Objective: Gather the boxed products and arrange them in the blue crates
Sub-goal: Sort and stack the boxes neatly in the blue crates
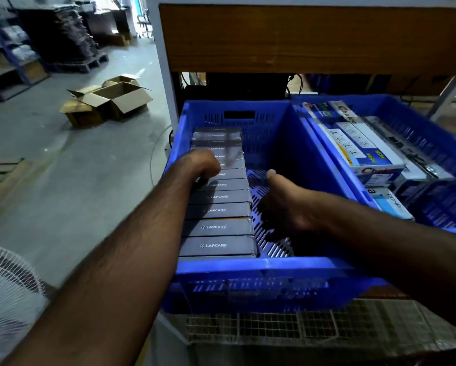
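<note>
A warehouse floor (pixel 76 165) with open cardboard cartons (pixel 110 100) lies left of a shelf unit holding two blue crates. The left hand (pixel 200 165) curls down onto the row of grey Lapcare boxes (pixel 217 210) lining the left side of the near crate (pixel 248 268), while the right hand (pixel 285 204) hangs loosely open over the crate's bare slotted bottom, holding nothing. The second crate (pixel 432 143), just to the right, holds white and blue boxed products (pixel 364 146).
</note>
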`<state>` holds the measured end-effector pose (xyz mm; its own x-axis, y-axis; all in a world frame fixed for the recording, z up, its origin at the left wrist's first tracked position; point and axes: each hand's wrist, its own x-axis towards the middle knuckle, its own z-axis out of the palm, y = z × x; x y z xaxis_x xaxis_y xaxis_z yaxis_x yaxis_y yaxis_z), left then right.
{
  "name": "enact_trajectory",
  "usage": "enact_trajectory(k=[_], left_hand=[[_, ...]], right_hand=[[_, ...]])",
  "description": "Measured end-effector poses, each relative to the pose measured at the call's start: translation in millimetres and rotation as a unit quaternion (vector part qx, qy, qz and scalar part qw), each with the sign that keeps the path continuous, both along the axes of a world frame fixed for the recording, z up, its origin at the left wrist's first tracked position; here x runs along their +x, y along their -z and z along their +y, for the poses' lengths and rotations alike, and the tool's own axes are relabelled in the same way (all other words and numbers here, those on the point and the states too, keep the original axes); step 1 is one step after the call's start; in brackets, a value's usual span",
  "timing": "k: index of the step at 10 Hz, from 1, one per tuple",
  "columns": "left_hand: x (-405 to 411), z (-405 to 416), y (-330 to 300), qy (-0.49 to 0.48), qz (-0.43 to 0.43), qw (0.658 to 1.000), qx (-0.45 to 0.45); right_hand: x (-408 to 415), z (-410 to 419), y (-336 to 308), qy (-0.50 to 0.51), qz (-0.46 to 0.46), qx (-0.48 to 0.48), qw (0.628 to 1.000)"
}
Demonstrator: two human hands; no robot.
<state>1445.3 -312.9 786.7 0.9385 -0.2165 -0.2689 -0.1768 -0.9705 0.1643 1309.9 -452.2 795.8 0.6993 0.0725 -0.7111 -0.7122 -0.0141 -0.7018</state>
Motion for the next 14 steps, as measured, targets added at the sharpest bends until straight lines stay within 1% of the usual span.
enact_trajectory(k=[1,2,3,4,5,6,7,8,9,10,11,12,13,14], left_hand=[[-5.5,-0.9,0.3,0.018,-0.019,1.000,-0.005],[1.4,-1.8,5.9,0.006,-0.030,0.999,-0.035],[6.0,-3.8,9.5,0.007,-0.024,0.999,-0.048],[7.5,-4.1,12.3,0.005,-0.032,0.997,-0.063],[9.7,-4.6,15.4,0.010,-0.036,0.998,-0.051],[10.7,-6.7,17.2,0.009,-0.027,0.999,-0.039],[12.3,-9.8,19.9,0.005,-0.037,0.999,-0.035],[15.1,-16.1,16.4,0.006,-0.036,0.998,-0.043],[23.9,-20.5,8.5,0.001,-0.031,0.997,-0.076],[31.2,-26.0,11.7,-0.005,-0.076,0.989,-0.128],[32.1,-32.8,19.6,-0.009,-0.091,0.985,-0.147],[41.3,-37.0,27.9,0.004,-0.076,0.993,-0.087],[46.8,-38.3,34.2,0.011,-0.071,0.996,-0.051],[48.4,-37.6,35.2,0.013,-0.067,0.996,-0.059]], right_hand=[[19.4,-0.8,11.0,0.024,-0.015,0.041,0.999],[29.3,6.5,22.1,0.005,-0.009,0.006,1.000],[48.3,-7.6,32.7,0.086,-0.001,-0.019,0.996],[66.3,-7.0,35.9,0.091,-0.003,-0.025,0.996],[74.6,4.6,39.7,0.085,-0.032,-0.044,0.995],[86.7,-7.5,43.6,0.098,-0.042,-0.027,0.994],[98.7,-12.1,34.9,0.121,-0.056,-0.011,0.991],[105.1,-1.5,36.1,0.088,-0.084,0.003,0.993],[109.4,-6.3,32.8,0.085,-0.102,0.004,0.991],[127.4,-19.7,30.0,0.148,-0.119,0.020,0.982],[143.1,-9.9,43.2,0.144,-0.128,0.025,0.981],[153.7,-1.8,53.8,0.111,-0.150,-0.001,0.982],[160.5,-18.5,55.2,0.071,-0.124,0.018,0.990],[177.5,-36.6,54.4,0.096,-0.139,0.031,0.985]])
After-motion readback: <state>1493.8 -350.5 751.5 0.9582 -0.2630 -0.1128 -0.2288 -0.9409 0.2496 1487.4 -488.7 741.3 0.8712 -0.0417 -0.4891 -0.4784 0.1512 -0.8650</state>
